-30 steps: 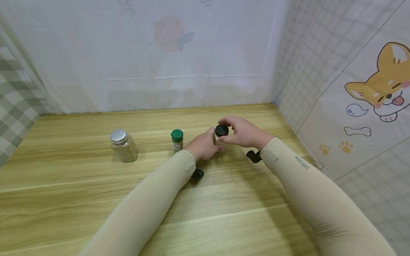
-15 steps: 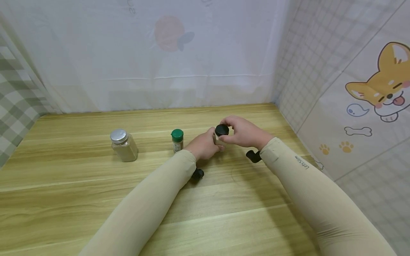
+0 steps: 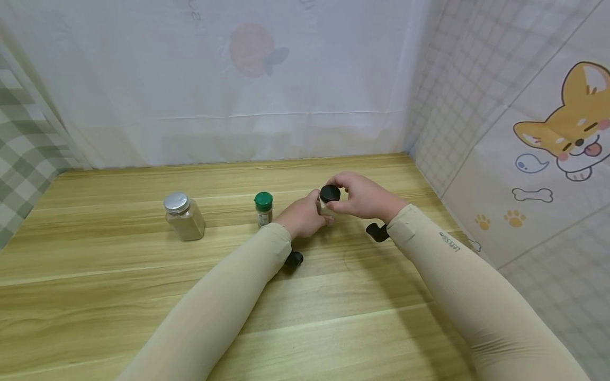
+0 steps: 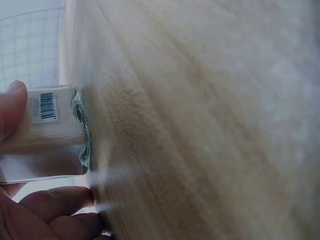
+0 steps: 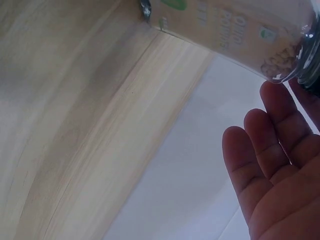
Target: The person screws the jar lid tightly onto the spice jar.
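Observation:
A small glass jar (image 3: 327,209) with a black lid (image 3: 330,193) stands on the table between both hands. My left hand (image 3: 305,216) grips the jar's body from the left; the left wrist view shows its thumb against the glass (image 4: 55,132), beside a barcode sticker. My right hand (image 3: 366,198) pinches the black lid between thumb and fingers. In the right wrist view, the jar's printed label (image 5: 215,25) and brown bits near its neck are visible, while the other fingers of the right hand (image 5: 285,175) stay extended below the neck. Most of the lid is cut off there.
Left of the hands stands a green-capped spice bottle (image 3: 264,209), partly behind the left wrist. Farther left is a square jar (image 3: 186,219) with a silver lid. Black wrist cameras show below both wrists. A white curtain (image 3: 200,90) borders the wooden table (image 3: 119,264) at the back.

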Demonstrator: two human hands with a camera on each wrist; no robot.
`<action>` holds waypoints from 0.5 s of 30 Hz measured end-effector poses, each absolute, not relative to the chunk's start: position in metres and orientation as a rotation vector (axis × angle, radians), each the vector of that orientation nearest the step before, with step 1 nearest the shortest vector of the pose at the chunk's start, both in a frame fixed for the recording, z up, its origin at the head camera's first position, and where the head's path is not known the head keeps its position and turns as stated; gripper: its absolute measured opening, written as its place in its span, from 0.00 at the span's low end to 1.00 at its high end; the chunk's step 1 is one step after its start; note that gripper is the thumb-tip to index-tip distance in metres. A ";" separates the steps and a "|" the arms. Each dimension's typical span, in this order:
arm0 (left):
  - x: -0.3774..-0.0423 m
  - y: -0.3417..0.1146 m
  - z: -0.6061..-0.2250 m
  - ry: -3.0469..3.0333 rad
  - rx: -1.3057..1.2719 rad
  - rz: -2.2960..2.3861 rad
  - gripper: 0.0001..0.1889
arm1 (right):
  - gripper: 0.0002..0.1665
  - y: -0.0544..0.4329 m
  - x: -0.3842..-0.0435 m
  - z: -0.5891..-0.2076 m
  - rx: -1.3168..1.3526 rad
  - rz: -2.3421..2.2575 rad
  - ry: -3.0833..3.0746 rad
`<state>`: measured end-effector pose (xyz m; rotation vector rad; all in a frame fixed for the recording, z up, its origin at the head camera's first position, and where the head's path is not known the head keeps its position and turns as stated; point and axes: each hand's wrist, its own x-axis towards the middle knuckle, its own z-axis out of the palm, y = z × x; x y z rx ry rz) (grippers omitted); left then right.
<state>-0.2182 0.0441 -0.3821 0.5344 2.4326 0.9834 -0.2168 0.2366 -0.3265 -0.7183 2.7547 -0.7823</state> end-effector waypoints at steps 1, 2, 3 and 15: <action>-0.218 0.044 -0.382 2.433 0.533 0.985 0.21 | 0.19 0.236 -0.217 -0.326 -0.707 -0.782 2.757; -0.218 0.044 -0.382 2.433 0.531 0.988 0.22 | 0.19 0.236 -0.216 -0.326 -0.699 -0.782 2.757; -0.219 0.044 -0.383 2.433 0.530 0.989 0.22 | 0.20 0.236 -0.216 -0.326 -0.696 -0.783 2.756; -0.219 0.044 -0.382 2.438 0.527 0.971 0.22 | 0.18 0.237 -0.218 -0.327 -0.753 -0.765 2.758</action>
